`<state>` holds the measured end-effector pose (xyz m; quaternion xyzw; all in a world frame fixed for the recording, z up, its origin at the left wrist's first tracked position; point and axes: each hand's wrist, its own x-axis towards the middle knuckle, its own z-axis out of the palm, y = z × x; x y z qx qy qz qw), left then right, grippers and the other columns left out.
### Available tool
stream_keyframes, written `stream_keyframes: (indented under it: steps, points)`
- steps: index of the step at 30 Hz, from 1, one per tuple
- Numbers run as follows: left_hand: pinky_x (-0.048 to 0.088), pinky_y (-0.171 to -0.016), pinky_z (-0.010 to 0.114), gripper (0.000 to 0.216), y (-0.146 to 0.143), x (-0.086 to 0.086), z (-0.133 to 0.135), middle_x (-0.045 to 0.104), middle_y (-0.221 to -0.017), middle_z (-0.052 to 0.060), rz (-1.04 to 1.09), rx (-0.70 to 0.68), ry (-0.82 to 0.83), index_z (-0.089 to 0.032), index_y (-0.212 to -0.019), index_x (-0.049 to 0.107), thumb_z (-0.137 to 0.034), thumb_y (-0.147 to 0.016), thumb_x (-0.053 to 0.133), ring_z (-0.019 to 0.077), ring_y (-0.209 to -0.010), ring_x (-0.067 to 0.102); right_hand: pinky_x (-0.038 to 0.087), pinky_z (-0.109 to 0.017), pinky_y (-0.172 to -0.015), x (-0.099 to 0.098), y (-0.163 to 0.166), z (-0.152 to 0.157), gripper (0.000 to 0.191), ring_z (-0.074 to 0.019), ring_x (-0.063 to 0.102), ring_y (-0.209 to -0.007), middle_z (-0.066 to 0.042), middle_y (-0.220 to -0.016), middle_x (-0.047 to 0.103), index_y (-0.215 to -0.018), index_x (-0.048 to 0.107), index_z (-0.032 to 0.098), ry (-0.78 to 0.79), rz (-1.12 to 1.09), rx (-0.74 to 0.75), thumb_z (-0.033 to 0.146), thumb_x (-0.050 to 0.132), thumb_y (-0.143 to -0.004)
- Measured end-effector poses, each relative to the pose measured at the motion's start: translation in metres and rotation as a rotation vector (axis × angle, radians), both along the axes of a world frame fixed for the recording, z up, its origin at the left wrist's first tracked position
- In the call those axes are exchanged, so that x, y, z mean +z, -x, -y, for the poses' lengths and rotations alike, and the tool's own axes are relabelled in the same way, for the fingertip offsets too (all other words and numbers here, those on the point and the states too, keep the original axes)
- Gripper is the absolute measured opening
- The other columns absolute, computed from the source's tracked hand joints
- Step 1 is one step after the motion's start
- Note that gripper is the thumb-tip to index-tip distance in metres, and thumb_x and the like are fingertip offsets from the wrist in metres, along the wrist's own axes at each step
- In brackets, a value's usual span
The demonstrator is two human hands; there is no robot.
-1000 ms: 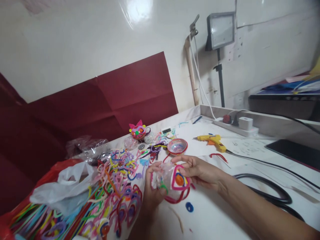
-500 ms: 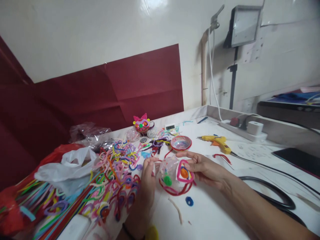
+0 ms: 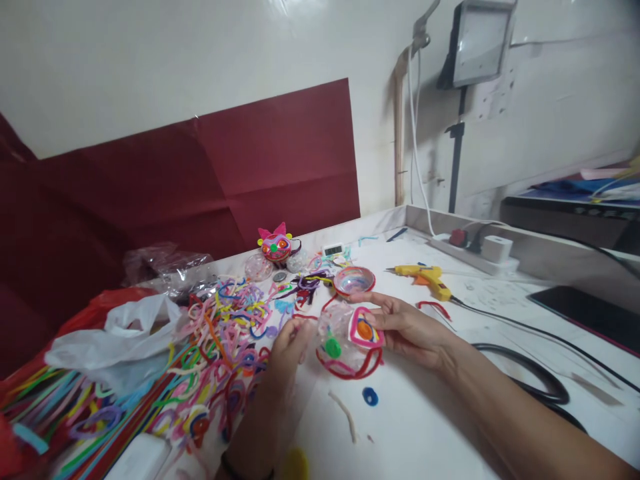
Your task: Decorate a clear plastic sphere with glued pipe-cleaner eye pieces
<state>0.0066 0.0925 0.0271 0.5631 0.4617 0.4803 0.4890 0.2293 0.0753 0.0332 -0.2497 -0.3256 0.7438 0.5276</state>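
A clear plastic dome (image 3: 334, 323) with a red fuzzy rim and a green round dot is held above the white tabletop. My right hand (image 3: 405, 330) is closed on its right side, the thumb pressing an eye-shaped piece (image 3: 365, 329) with a pink outline and orange centre against it. To the left of the dome, my left hand (image 3: 289, 347) is just apart from it, fingers loosely bent and slightly blurred, with nothing visible in them. A blue coil (image 3: 370, 397) and a cream pipe-cleaner piece (image 3: 344, 417) lie below the dome.
Tangled pipe cleaners (image 3: 230, 333) and a white plastic bag (image 3: 120, 340) cover the left side. Behind the dome are a red-rimmed bowl (image 3: 354, 281) and a decorated cat-like head (image 3: 276, 246). A yellow glue gun (image 3: 423, 275), its cord, and a phone (image 3: 585, 313) lie at right.
My left hand has drawn away leftward from the dome's side. The right hand still grips the dome, now tilted slightly. The whole view has shifted a little.
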Motion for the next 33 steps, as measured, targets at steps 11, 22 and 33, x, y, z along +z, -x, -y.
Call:
stream_keyframes:
  steps: [11,22,33]
  points:
    - [0.045,-0.08,0.03,0.025,-0.001,0.01,0.012,0.066,-0.083,0.004,0.255,-0.069,0.053,-0.017,-0.089,0.068,-0.028,-0.067,0.062,0.0189,-0.082,0.06,0.06,-0.022,-0.067,-0.005,-0.008,-0.003,0.054,-0.0128,0.07,-0.071,-0.005,-0.088,0.074,-0.111,0.065,0.016,-0.008,-0.02,0.009,0.011,0.087,-0.062]
    - [0.045,-0.083,0.031,0.025,-0.002,0.019,0.026,0.064,-0.085,0.002,0.038,-0.045,-0.106,-0.022,-0.098,0.067,-0.024,-0.074,0.06,0.0217,-0.091,0.059,0.059,-0.02,-0.065,-0.007,-0.006,-0.002,0.056,-0.0116,0.07,-0.067,-0.004,-0.086,0.074,-0.114,0.065,0.017,-0.016,0.001,0.02,0.011,0.087,-0.062]
    - [0.044,-0.08,0.032,0.027,0.001,0.021,0.025,0.063,-0.089,0.003,-0.049,-0.109,-0.121,-0.021,-0.102,0.064,-0.027,-0.076,0.06,0.0217,-0.088,0.059,0.056,-0.018,-0.063,-0.009,-0.009,-0.002,0.059,-0.0102,0.067,-0.063,-0.001,-0.079,0.072,-0.116,0.064,0.018,-0.026,0.043,0.027,0.014,0.087,-0.062]
